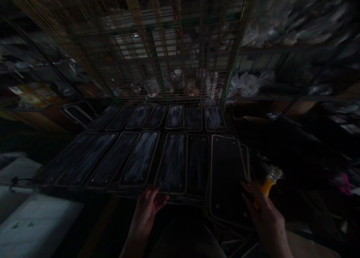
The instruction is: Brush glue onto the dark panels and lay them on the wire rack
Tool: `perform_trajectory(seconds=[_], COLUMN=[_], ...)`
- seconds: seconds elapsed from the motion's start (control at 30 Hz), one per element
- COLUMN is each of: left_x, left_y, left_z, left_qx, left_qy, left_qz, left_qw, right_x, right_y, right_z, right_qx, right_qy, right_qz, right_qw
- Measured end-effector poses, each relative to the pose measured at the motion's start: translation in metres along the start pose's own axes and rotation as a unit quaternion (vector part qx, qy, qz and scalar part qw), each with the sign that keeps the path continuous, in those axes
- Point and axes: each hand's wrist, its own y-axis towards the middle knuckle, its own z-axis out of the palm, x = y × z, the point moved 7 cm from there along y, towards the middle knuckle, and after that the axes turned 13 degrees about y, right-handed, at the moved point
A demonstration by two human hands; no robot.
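Observation:
My left hand (148, 204) is at the near edge of a dark rectangular panel (172, 162) with whitish streaks. Its fingers are loosely bent and apart; whether they touch that edge is hard to tell in the dim light. In my right hand (267, 216) is a paintbrush with a yellow handle (266, 186), its pale bristles (275, 172) pointing up and away. The fingertips of that hand are beside the right edge of a plain dark panel (227, 175), which lies on top of a stack and shows no streaks.
Two rows of similar framed panels (140, 158) lie side by side, many streaked. Behind them rises a tall wire rack (165, 36). Shelves with clear plastic bags (250, 81) stand at the back right. A white surface (36, 220) is at the lower left.

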Motion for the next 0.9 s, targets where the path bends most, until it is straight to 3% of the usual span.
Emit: perform_trajectory(seconds=[0.53,0.9], left_x=[-0.010,0.010], left_y=[0.003,0.015], left_z=[-0.011,-0.021], left_qx=[-0.083,-0.077], left_qy=[0.063,-0.123], left_qz=[0.141,0.062], left_qw=[0.984,0.987], right_x=[0.000,0.003], right_y=[-0.001,0.000], right_z=[0.001,-0.001], right_qx=[0.001,-0.017], right_qy=[0.018,0.012], right_qz=[-0.001,-0.024], right_qw=[1.000,0.999])
